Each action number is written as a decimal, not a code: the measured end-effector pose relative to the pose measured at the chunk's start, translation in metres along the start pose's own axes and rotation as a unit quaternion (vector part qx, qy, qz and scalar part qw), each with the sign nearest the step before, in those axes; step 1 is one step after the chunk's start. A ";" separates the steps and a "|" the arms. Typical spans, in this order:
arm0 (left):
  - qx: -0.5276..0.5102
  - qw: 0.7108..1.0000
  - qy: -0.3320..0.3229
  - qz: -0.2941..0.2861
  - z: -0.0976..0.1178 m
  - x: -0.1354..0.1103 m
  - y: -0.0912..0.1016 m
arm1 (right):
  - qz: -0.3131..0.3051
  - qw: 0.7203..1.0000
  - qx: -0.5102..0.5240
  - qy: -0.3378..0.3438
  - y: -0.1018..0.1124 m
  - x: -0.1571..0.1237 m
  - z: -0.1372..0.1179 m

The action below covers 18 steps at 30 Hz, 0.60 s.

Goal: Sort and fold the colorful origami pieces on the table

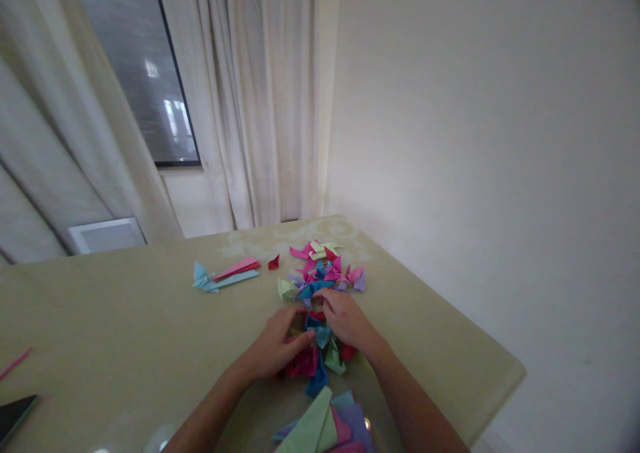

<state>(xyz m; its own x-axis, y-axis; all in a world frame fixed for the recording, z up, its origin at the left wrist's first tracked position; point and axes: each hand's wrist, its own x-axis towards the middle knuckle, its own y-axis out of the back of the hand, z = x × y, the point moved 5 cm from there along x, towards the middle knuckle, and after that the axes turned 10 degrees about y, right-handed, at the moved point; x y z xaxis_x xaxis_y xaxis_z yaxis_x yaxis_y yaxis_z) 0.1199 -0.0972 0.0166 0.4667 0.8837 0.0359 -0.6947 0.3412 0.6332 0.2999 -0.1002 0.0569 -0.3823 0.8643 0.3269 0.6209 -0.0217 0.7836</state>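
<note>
Two heaps of small folded-paper pieces lie in front of me. In the nearer heap are a magenta piece (305, 363), a pale green piece (335, 356) and a blue piece (316, 380). My left hand (278, 341) rests at this heap's left side, thumb and fingers apart around its edge. Between the heaps, my right hand (344, 316) has its fingers curled beside a blue folded piece (315, 288); what they pinch, if anything, is hidden. The farther heap also holds pink, purple and pale green pieces (286, 289).
Flat folded papers (313, 426) lie near the front edge. A light blue folded piece (203, 278), pink strips (237, 268) and a small red piece (273, 262) sit farther left on the table (150, 326). A dark flat object (15, 413) is at far left; a wall stands right.
</note>
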 end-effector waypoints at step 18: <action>0.147 0.904 0.104 0.388 -0.057 -0.010 0.114 | -0.057 0.996 -0.057 -0.038 0.008 -0.004 0.000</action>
<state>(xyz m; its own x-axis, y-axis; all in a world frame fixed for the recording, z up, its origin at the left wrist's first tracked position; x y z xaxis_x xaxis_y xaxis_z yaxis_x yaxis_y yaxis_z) 0.0052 -0.0489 0.0440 -0.2320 0.8721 0.4309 -0.5795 -0.4797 0.6588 0.3071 -0.1039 0.0619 -0.3904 0.8998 0.1950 0.4931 0.0255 0.8696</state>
